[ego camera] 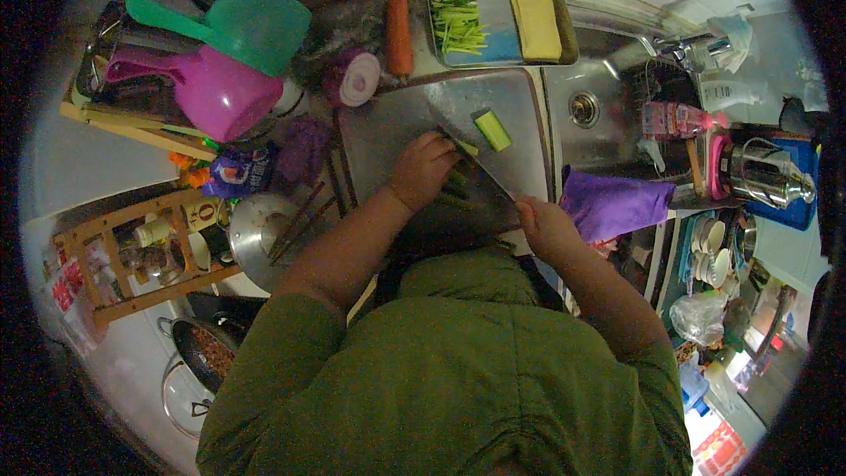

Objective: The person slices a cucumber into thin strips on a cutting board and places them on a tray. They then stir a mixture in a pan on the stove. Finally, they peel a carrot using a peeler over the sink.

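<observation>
My right hand [545, 230] grips the handle of a broad kitchen cleaver [486, 188], its blade slanting across a metal cutting board [396, 116]. Against the blade's far side, my left hand [428, 165] has its fingers bent together over a pale green cucumber piece [468, 147], mostly hidden by fingers and blade. Darker green pieces show dimly beside the blade. Another cucumber chunk [492, 130] lies apart on the board, up and right of the cleaver. Beyond the board, a steel tray [499, 65] carries cut green strips [459, 23] and folded yellow sheets [537, 25].
A carrot [399, 33] and a cut red onion [360, 79] lie behind the board. To the right is a steel sink [558, 79], with a purple cloth [615, 205] over its front edge. Green [264, 23] and pink [228, 92] scoops, plus a metal lid [261, 228], are left.
</observation>
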Motion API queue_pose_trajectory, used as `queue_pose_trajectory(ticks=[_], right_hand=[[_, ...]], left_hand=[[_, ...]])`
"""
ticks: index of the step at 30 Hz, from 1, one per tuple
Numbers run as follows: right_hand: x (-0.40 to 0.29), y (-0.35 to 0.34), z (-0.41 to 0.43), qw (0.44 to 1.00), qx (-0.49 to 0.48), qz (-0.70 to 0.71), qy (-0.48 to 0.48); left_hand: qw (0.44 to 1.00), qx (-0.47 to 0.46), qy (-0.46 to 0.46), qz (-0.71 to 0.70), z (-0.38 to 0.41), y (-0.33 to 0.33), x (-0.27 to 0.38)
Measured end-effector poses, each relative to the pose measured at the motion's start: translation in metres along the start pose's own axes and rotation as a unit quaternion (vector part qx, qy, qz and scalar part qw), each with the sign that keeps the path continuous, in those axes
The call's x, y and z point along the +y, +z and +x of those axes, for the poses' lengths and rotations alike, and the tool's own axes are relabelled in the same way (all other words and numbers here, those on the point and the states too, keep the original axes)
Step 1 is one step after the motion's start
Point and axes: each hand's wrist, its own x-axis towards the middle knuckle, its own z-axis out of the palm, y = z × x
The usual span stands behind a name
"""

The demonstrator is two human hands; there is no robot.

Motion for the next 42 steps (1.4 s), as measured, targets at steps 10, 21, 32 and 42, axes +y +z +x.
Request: queue_pose_trajectory(ticks=[10, 21, 32, 42], right_hand=[[-0.009, -0.034, -0.017, 0.997, 0.011, 0.071, 0.000], [0.016, -0.008, -0.006, 0.995, 0.050, 0.078, -0.039], [-0.002, -0.025, -0.013, 0.998, 0.030, 0.041, -0.039], [0.002, -0.009, -0.006, 0.997, 0.030, 0.060, -0.045]], left_hand=[[1.000, -0.008, -0.016, -0.022, -0.001, -0.006, 0.003], [0.998, -0.023, -0.053, -0.004, 0.002, -0.015, 0.010], [0.995, -0.042, -0.027, 0.085, -0.006, -0.008, 0.015], [0.997, -0.043, -0.003, 0.071, -0.005, -0.009, 0.015]])
